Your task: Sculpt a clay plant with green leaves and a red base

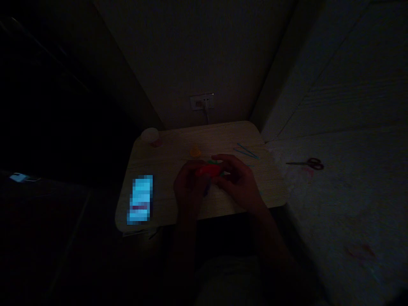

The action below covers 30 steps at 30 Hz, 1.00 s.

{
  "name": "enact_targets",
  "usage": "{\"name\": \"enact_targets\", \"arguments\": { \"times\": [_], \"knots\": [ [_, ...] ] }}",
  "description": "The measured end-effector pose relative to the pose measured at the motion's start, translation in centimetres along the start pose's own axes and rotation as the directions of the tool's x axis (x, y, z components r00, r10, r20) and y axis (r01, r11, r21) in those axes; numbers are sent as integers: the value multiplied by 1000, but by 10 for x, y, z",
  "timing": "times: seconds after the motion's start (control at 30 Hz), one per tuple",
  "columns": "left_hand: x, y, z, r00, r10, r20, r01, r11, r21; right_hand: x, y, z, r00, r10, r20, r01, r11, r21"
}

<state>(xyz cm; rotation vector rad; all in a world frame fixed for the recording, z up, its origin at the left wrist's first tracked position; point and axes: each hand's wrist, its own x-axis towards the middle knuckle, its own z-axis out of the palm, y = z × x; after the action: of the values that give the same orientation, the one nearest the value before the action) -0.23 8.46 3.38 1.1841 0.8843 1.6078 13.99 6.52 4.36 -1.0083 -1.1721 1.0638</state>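
Note:
The room is very dark. Over a small wooden table (165, 199), both my hands are closed round a small red object (209, 170) that I cannot make out clearly. My left hand (188, 187) grips its near left end. My right hand (237, 180) curls over its right end, fingers bent. A bit of green shows at the red object's far side.
A lit phone screen (140, 199) lies at the table's left front. A small orange piece (195, 151), thin blue sticks (247, 151) and a pale round container (150, 136) sit farther back. Scissors (310, 163) lie on the pale surface to the right. A wall socket (201, 102) is behind.

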Motion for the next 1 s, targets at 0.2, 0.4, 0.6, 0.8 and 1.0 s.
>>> {"name": "enact_targets", "arguments": {
  "times": [0.2, 0.4, 0.6, 0.8, 1.0],
  "knots": [
    [5, 4, -10, 998, -27, 64, 17, 990, 140, 0, 2, -5, 997, -63, -34, 57, 989, -139],
    [5, 9, -12, 998, -39, 51, 31, 988, 152, -1, 2, -2, 995, -43, -86, 35, 995, -89],
    [5, 10, -13, 974, -122, 190, 119, 992, 29, -4, 5, -2, 990, -124, -73, 104, 967, -232],
    [4, 16, -17, 978, -136, 159, 110, 980, 163, -4, 7, 0, 983, -161, -85, 136, 960, -245],
    [7, 24, -17, 982, -171, 83, 146, 959, 243, -5, 7, 6, 966, -194, -169, 143, 951, -275]
  ]
}}
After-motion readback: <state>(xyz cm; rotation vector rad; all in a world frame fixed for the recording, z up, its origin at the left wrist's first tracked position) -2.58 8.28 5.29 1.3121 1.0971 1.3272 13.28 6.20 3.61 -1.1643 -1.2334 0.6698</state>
